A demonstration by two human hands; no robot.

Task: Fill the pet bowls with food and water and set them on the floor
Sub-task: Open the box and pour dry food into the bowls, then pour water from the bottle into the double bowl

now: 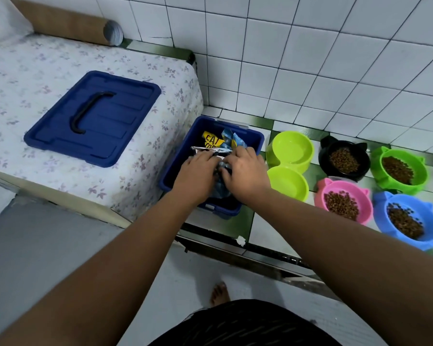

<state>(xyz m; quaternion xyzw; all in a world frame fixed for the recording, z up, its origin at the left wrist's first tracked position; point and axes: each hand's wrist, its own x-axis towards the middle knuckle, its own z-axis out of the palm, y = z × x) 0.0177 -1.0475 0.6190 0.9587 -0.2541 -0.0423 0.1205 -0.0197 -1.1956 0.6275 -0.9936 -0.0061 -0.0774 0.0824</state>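
Kibble [344,161] lies in four bowls on the green-and-white tiled floor [260,226]: black bowl [323,156], green bowl [420,168], pink bowl [321,196] and blue bowl [380,208], grouped just right of a lime double bowl [269,152] that stands beside the open blue bin [256,141]. Inside that bin the left grip [198,168] and right grip [243,168] curl their fingers round a crumpled silver-and-blue food pouch [200,149], among other packets. The bin's lid [93,118] rests on the flowered bed [148,78] to the left, below a white-tiled wall [310,58].

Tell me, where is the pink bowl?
In the head view, the pink bowl sits on the floor at right, between the lime double bowl and the blue bowl, nearer than the black bowl.
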